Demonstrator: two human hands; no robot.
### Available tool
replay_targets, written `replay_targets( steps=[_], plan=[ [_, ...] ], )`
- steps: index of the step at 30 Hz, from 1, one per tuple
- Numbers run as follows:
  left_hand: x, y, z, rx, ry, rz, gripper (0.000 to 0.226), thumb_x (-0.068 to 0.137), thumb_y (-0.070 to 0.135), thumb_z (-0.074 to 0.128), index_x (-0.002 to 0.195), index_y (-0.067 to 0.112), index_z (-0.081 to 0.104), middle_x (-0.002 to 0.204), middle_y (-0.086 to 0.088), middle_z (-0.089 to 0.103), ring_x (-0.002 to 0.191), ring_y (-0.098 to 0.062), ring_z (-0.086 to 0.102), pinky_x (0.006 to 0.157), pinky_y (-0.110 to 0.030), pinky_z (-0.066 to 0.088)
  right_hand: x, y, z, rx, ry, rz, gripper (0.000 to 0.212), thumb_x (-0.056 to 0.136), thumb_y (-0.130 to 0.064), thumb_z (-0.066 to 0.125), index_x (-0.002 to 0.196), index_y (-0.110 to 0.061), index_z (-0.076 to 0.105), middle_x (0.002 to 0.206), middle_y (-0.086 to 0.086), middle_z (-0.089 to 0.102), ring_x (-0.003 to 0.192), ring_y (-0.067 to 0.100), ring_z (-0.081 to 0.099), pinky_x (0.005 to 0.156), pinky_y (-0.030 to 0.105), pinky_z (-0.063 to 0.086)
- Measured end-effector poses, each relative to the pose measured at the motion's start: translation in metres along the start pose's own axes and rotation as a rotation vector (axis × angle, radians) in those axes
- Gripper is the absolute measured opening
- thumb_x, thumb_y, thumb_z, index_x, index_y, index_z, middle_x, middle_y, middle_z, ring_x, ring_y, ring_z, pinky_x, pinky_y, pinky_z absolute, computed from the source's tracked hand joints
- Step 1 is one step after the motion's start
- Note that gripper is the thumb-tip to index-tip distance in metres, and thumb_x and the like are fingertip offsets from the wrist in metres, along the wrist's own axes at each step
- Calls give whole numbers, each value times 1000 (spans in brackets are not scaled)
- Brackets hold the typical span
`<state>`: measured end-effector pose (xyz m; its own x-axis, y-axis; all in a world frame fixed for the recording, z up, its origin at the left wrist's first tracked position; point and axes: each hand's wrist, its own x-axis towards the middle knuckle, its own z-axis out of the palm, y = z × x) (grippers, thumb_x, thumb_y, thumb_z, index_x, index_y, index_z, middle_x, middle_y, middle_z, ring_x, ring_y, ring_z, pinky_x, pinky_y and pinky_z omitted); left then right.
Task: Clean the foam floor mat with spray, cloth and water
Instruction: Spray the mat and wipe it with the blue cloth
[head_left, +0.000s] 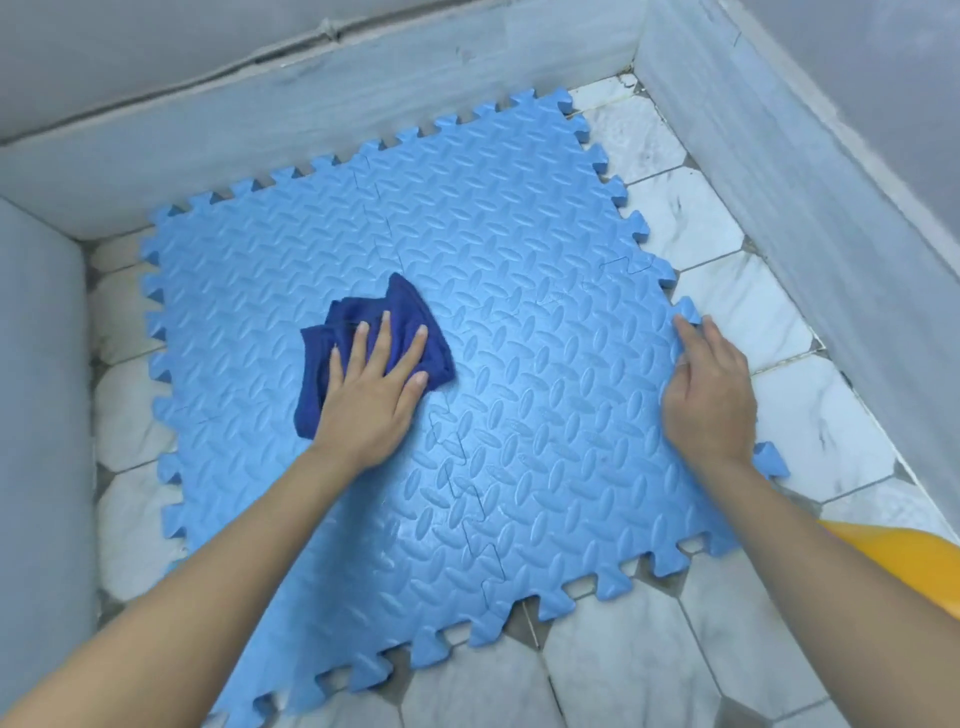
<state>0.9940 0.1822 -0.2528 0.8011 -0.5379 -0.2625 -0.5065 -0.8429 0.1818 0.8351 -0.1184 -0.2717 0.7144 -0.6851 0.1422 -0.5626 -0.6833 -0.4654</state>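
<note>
A light blue foam mat (519, 249) made of interlocking tiles with a raised pattern lies flat on the tiled floor and fills most of the view. A crumpled dark blue cloth (400, 306) sits on the mat left of centre. My left hand (371, 395) presses flat on the cloth with fingers spread. My right hand (709, 395) rests on the mat's right edge, fingers around a lifted edge tab. No spray bottle or water is in view.
White marble floor tiles (810, 415) surround the mat. A low marble kerb (322, 109) runs along the back, with walls on the left (36, 415) and right (810, 208). A yellow plastic object (904, 561) shows at the right edge.
</note>
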Motion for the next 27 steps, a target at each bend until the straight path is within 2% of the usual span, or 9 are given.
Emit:
replay_targets(
  steps=[4, 6, 8, 10, 13, 17, 20, 24, 27],
  plan=[
    [-37, 54, 19, 5, -44, 291, 52, 100, 50, 12, 152, 41, 10, 162, 5, -5, 149, -25, -9, 118, -53, -3, -1, -3, -3, -11, -41, -3, 50, 95, -11, 34, 143, -12, 47, 149, 20, 41, 134, 37, 38, 113, 46, 31],
    [-68, 83, 36, 53, -45, 458, 51, 102, 49, 15, 151, 37, 19, 162, 2, 7, 149, -26, 4, 118, -51, 1, 0, -1, -8, -50, -104, -37, 50, 97, -15, 31, 145, -11, 43, 151, 22, 37, 136, 39, 35, 114, 47, 28],
    [-91, 96, 48, 88, -38, 525, 51, 101, 49, 17, 149, 34, 28, 160, 1, 17, 147, -26, 16, 117, -49, 7, 0, 3, -14, -77, -169, -67, 48, 100, -17, 32, 147, -12, 39, 153, 21, 33, 138, 40, 32, 114, 49, 27],
    [-98, 86, 52, 72, 2, 481, 52, 100, 51, 24, 149, 34, 30, 160, 1, 19, 147, -23, 18, 117, -46, 8, 1, 8, -16, -82, -188, -84, 47, 101, -20, 32, 147, -13, 38, 154, 19, 33, 139, 39, 31, 113, 50, 28],
    [-114, 39, 45, 35, 24, 308, 54, 99, 54, 23, 151, 38, 20, 162, 4, 10, 149, -18, 9, 120, -45, 5, 7, 11, -14, -93, -208, -91, 51, 98, -28, 27, 146, -14, 37, 152, 21, 36, 139, 39, 32, 113, 52, 29],
    [-160, -61, 31, 2, -4, -59, 58, 93, 61, 4, 149, 46, -2, 159, 12, -14, 147, -11, -12, 120, -44, 0, 6, 11, -14, -102, -248, -77, 56, 94, -31, 22, 143, -9, 36, 142, 27, 42, 134, 43, 37, 113, 54, 30],
    [-195, -121, 23, -97, -25, -287, 64, 87, 62, -2, 149, 46, -1, 157, 14, -18, 144, -10, -17, 119, -49, 6, 8, 2, -20, -88, -267, -68, 58, 91, -28, 24, 142, -4, 37, 139, 26, 45, 131, 42, 40, 113, 52, 30],
    [-209, -100, 30, -78, -51, -200, 61, 91, 63, -6, 149, 46, 2, 158, 9, -14, 146, -21, -16, 118, -50, 5, 10, -8, -27, -88, -312, -57, 52, 96, -18, 32, 145, -1, 35, 148, 23, 40, 137, 39, 36, 115, 48, 26],
    [-200, -51, 39, 46, -42, 52, 54, 99, 52, 2, 150, 40, 16, 161, -1, 9, 147, -32, 11, 114, -55, 21, 13, -10, -27, -99, -324, -63, 49, 97, -8, 35, 146, 2, 33, 148, 25, 38, 138, 40, 34, 116, 46, 24]
  ],
)
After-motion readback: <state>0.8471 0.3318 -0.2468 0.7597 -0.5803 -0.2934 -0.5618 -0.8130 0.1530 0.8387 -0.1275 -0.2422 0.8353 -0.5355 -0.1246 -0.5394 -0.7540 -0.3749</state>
